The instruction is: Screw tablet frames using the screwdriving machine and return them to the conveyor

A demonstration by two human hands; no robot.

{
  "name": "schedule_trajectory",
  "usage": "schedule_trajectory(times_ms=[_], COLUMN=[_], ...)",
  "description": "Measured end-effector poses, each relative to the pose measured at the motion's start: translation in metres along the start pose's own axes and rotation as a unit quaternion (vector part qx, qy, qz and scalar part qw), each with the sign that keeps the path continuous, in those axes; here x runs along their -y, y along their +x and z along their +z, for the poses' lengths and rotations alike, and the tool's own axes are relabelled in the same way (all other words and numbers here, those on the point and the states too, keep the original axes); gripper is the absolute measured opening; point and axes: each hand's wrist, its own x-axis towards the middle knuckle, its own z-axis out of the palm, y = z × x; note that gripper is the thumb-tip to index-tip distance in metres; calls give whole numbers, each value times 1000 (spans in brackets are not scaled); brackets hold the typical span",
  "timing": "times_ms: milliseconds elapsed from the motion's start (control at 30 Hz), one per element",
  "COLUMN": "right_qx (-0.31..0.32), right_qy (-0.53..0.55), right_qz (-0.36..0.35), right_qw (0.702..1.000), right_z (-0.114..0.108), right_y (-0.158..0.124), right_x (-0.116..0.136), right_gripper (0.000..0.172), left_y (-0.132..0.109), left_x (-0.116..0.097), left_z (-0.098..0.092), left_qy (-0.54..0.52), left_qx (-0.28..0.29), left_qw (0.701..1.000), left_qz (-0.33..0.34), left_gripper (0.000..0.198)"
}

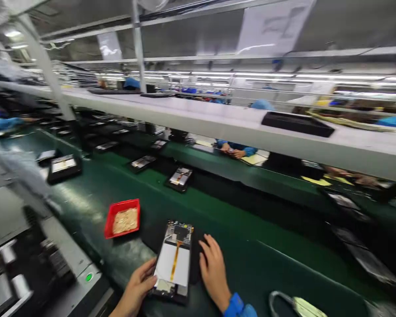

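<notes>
An opened tablet-like device (pixel 173 262) lies in front of me, with a circuit board at its far end, a white panel and an orange ribbon strip down the middle. My left hand (pixel 139 281) grips its lower left edge, thumb on top. To the right of the device is my right hand (pixel 213 268), fingers apart and holding nothing, near a dark pad. A red tray (pixel 139 215) with small tan pieces sits to the left, beyond the device.
Similar devices (pixel 180 178) stand along the green bench (pixel 119 176). A white shelf (pixel 218 119) crosses above. Machinery (pixel 66 237) with a green button is at lower left, a pale cabled tool (pixel 306 308) at lower right. Another person's hands (pixel 234 152) show across the bench.
</notes>
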Motion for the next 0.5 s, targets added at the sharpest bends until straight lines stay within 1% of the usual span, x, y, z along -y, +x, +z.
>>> schedule_trajectory(times_ms=[67, 100, 167, 233, 300, 333, 400, 467, 500], right_qx=[17, 31, 57, 68, 74, 92, 114, 147, 166], right_qy=[32, 48, 65, 32, -51, -115, -144, -164, -173], right_qz=[27, 42, 52, 17, -40, -59, -71, -80, -85], right_qw=[999, 997, 995, 997, 995, 987, 980, 972, 967], right_z=[-8, -12, -18, -17, -5, 6, 35, 66, 80], right_y=[5, 9, 25, 62, 119, 152, 217, 272, 293], right_x=[7, 10, 16, 17, 14, 11, 3, -7, -12], right_gripper=[34, 33, 31, 30, 32, 34, 34, 38, 42], left_y=[10, 15, 21, 24, 27, 28, 33, 40, 44], left_x=[1, 1, -1, -4, -8, -8, -6, 1, 5], left_z=[-13, -16, -17, -14, -11, -9, -9, -11, -14], left_qy=[-19, -27, -38, -47, -56, -62, -69, -65, -66], left_qx=[142, 194, 239, 257, 258, 253, 233, 212, 206], left_qw=[989, 980, 969, 964, 963, 965, 970, 973, 973], left_qz=[-27, -39, -56, -57, -44, -36, -33, -64, -83], left_gripper=[63, 63, 61, 61, 59, 58, 57, 61, 64])
